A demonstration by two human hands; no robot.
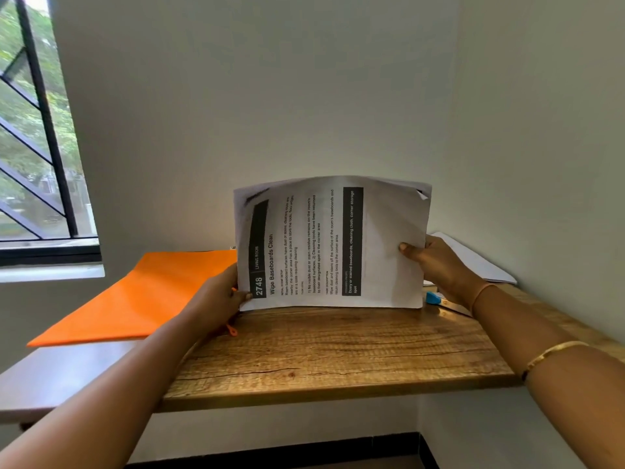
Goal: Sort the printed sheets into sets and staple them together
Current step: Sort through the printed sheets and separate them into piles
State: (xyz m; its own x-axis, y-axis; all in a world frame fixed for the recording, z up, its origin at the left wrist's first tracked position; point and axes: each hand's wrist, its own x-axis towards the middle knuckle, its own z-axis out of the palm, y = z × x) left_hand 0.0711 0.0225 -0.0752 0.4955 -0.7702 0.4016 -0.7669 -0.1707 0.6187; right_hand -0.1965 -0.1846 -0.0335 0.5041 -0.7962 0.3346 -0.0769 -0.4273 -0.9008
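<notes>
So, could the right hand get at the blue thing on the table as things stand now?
Probably yes, but not at once. The blue thing lies close beside the right hand, with nothing between them. That hand grips the printed sheets, so it must let go first.

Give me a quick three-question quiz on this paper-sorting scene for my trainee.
1. True or false: the left hand and the right hand both grip the printed sheets.
2. Where does the orange folder lie? A) to the sheets' left B) to their right C) on top of them.
3. Which number heads the front sheet?
Key: 1 true; 2 A; 3 2748.
</notes>
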